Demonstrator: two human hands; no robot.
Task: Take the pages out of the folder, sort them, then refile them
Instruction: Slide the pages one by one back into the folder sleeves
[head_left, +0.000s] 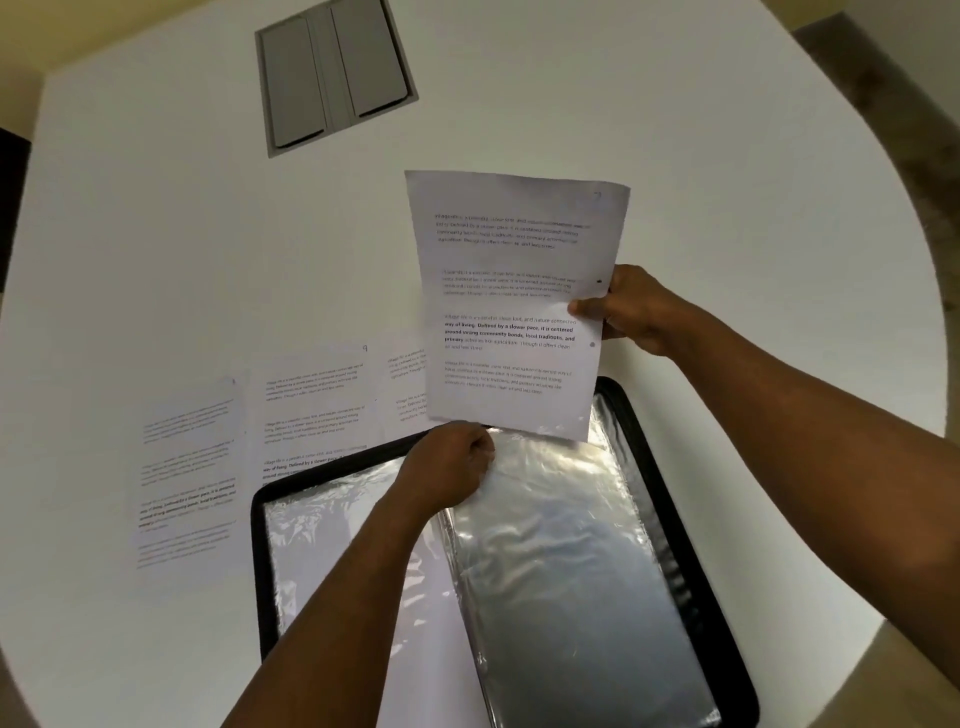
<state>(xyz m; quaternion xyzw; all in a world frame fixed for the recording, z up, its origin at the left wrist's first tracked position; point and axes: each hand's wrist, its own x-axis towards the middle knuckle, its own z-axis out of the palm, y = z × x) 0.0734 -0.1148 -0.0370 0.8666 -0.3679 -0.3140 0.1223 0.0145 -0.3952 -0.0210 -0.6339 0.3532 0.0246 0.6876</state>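
Note:
A black folder lies open on the white table, its clear plastic sleeves shining. My right hand pinches the right edge of a printed page and holds it upright above the folder's top edge. My left hand grips the top of a plastic sleeve just under the page's bottom edge. Three more printed pages lie flat on the table to the left: one at the far left, one in the middle, and one partly hidden behind the held page.
A grey recessed panel with two flaps sits in the white table at the far side. The table's curved edge runs down the right, with brown floor beyond it.

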